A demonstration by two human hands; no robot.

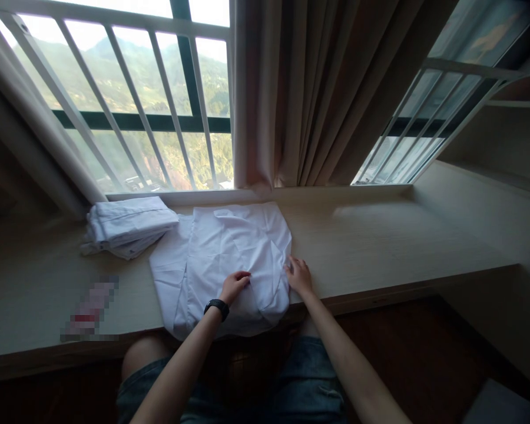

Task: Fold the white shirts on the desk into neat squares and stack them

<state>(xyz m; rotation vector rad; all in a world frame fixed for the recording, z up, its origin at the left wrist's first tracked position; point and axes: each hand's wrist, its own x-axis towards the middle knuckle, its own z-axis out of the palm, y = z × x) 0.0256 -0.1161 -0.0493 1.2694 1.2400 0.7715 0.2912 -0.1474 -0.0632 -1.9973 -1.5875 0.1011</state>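
Two bare hands, left [233, 286] and right [298, 275], flat on creased white cloth [216, 253].

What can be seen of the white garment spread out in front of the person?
The white garment is thin, creased cloth, partly folded, lying flat on the pale wooden ledge below the window. Its near edge hangs slightly over the ledge front. A folded flap runs down its right side. The left hand presses on its lower middle, and the right hand touches its right edge. Its far left corner lies close to the stack of folded white cloth; whether they touch is unclear.
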